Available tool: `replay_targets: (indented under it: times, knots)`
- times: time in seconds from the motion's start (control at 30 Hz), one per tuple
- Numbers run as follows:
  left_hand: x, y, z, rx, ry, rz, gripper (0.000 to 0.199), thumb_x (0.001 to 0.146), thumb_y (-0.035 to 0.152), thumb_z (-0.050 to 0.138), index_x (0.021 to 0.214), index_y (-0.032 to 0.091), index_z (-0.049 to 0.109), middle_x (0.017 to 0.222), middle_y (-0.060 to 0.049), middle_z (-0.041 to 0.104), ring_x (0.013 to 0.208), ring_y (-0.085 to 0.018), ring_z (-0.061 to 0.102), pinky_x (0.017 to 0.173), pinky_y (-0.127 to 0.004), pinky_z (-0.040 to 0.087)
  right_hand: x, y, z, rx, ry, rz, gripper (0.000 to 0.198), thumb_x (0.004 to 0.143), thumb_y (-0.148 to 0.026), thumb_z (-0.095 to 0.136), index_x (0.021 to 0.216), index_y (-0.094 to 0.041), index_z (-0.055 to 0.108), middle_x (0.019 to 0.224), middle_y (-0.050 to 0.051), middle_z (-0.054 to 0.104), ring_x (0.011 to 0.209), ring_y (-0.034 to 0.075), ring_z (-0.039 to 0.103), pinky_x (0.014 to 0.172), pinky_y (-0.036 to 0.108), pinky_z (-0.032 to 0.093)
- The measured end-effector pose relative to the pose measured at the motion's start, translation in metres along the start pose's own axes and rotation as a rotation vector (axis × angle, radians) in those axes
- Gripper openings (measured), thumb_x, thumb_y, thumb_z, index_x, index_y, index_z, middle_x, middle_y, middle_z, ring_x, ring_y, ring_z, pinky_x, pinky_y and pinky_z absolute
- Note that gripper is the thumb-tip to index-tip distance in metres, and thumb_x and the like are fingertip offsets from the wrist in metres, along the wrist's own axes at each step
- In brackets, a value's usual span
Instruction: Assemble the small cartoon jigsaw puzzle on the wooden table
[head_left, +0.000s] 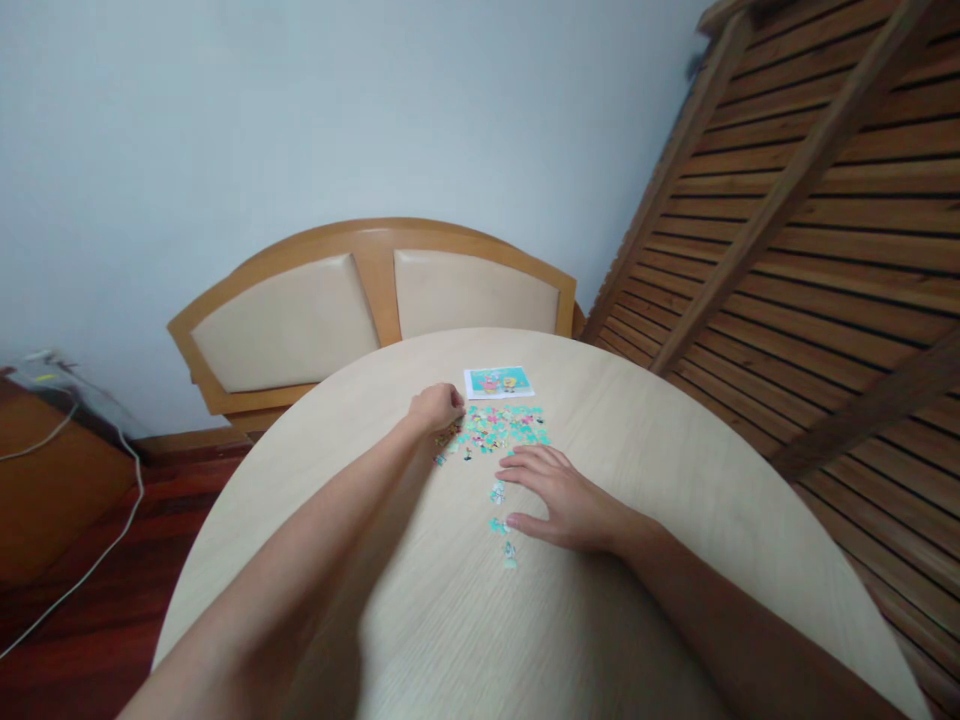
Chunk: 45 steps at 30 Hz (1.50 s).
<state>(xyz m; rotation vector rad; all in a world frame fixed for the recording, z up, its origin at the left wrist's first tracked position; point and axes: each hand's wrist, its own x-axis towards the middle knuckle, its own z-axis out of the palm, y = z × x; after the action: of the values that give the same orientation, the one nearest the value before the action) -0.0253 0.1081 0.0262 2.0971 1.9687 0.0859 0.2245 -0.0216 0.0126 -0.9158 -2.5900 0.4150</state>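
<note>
Loose jigsaw puzzle pieces (499, 428) in turquoise, pink and yellow lie spread in the middle of the round table (675, 480). My left hand (437, 407) is at their left edge with its fingers curled in a pinch; whatever is between the fingertips is hidden. Nearer to me, my right hand (559, 497) rests with fingers spread, beside a few separate pieces (498, 493), its thumb close to a turquoise piece (498, 525). A further piece (510, 553) lies closest to me. Behind the pile is a picture card (499, 382) with pink and yellow cartoon figures.
A wooden bench with cream padded backrest panels (476, 292) stands behind the table against a pale wall. To the right leans a slatted wooden panel (810, 230). On the left, a white cable (135, 490) hangs by a brown cabinet (60, 480) over the reddish floor.
</note>
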Motion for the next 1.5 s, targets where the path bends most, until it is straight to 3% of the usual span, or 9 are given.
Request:
replay_targets:
  times: [0.3, 0.53, 0.73, 0.87, 1.03, 1.17, 1.27, 1.4, 1.5]
  knots:
    - [0.002, -0.001, -0.006, -0.03, -0.039, -0.037, 0.032, 0.098, 0.034, 0.062, 0.126, 0.018, 0.059, 0.127, -0.01, 0.06, 0.108, -0.024, 0.063, 0.09, -0.043, 0.056, -0.001, 0.0, 0.0, -0.004, -0.006, -0.005, 0.052, 0.088, -0.051, 0.066, 0.131, -0.022, 0.064, 0.138, 0.013, 0.061, 0.134, 0.033, 0.047, 0.114, 0.055, 0.031]
    - [-0.005, -0.008, -0.005, -0.175, 0.051, -0.004, 0.033, 0.099, 0.034, 0.061, 0.127, 0.017, 0.059, 0.127, -0.011, 0.06, 0.107, -0.024, 0.063, 0.09, -0.044, 0.056, 0.0, -0.001, -0.002, -0.004, -0.021, 0.006, 0.052, 0.087, -0.05, 0.067, 0.13, -0.022, 0.064, 0.138, 0.013, 0.061, 0.134, 0.033, 0.047, 0.114, 0.056, 0.032]
    - [-0.047, -0.002, 0.0, -0.483, 0.229, 0.107, 0.023, 0.095, 0.03, 0.062, 0.107, 0.015, 0.075, 0.101, -0.01, 0.075, 0.095, -0.023, 0.068, 0.084, -0.031, 0.052, 0.002, -0.001, 0.001, -0.026, 0.061, -0.02, 0.044, 0.091, -0.044, 0.065, 0.127, -0.02, 0.064, 0.132, 0.012, 0.065, 0.13, 0.031, 0.052, 0.111, 0.052, 0.037]
    - [-0.093, 0.013, 0.023, -0.732, 0.21, 0.234, 0.029, 0.093, 0.034, 0.062, 0.102, 0.011, 0.077, 0.095, -0.009, 0.078, 0.083, -0.02, 0.069, 0.075, -0.029, 0.053, 0.007, -0.005, 0.005, -0.008, 0.239, 0.058, 0.029, 0.093, -0.03, 0.063, 0.12, -0.02, 0.065, 0.121, 0.01, 0.071, 0.117, 0.026, 0.061, 0.102, 0.046, 0.045]
    - [-0.135, 0.027, 0.044, -0.921, 0.138, 0.316, 0.035, 0.091, 0.042, 0.062, 0.1, 0.012, 0.078, 0.088, -0.009, 0.078, 0.075, -0.019, 0.068, 0.068, -0.027, 0.051, 0.008, -0.016, 0.01, 0.038, 0.334, 0.071, 0.037, 0.085, -0.025, 0.073, 0.12, -0.021, 0.063, 0.112, 0.007, 0.074, 0.108, 0.025, 0.066, 0.097, 0.044, 0.047]
    - [-0.147, 0.032, 0.046, -1.048, 0.065, 0.388, 0.031, 0.088, 0.042, 0.066, 0.094, 0.015, 0.08, 0.088, -0.008, 0.078, 0.08, -0.02, 0.069, 0.075, -0.028, 0.052, 0.009, -0.021, 0.01, 0.031, 0.345, -0.019, 0.036, 0.083, -0.021, 0.074, 0.118, -0.022, 0.064, 0.108, 0.006, 0.076, 0.099, 0.024, 0.068, 0.093, 0.042, 0.047]
    - [-0.151, 0.034, 0.046, -1.099, 0.09, 0.388, 0.028, 0.087, 0.04, 0.068, 0.093, 0.015, 0.08, 0.087, -0.007, 0.078, 0.077, -0.018, 0.068, 0.074, -0.026, 0.051, 0.008, -0.022, 0.009, 0.041, 0.344, -0.074, 0.035, 0.083, -0.021, 0.074, 0.117, -0.022, 0.066, 0.104, 0.006, 0.077, 0.094, 0.023, 0.068, 0.091, 0.041, 0.046]
    - [-0.154, 0.033, 0.048, -1.143, 0.1, 0.349, 0.03, 0.087, 0.041, 0.069, 0.094, 0.014, 0.079, 0.083, -0.007, 0.077, 0.069, -0.016, 0.065, 0.066, -0.023, 0.049, 0.007, -0.02, 0.008, 0.047, 0.334, -0.088, 0.036, 0.083, -0.026, 0.077, 0.118, -0.021, 0.067, 0.098, 0.005, 0.077, 0.091, 0.023, 0.068, 0.092, 0.042, 0.044]
    - [-0.154, 0.033, 0.05, -1.172, 0.073, 0.369, 0.032, 0.088, 0.043, 0.068, 0.095, 0.014, 0.079, 0.085, -0.007, 0.078, 0.073, -0.017, 0.067, 0.069, -0.024, 0.05, 0.008, -0.019, 0.009, 0.057, 0.335, -0.087, 0.032, 0.086, -0.026, 0.075, 0.117, -0.021, 0.068, 0.099, 0.005, 0.078, 0.089, 0.022, 0.068, 0.09, 0.041, 0.045]
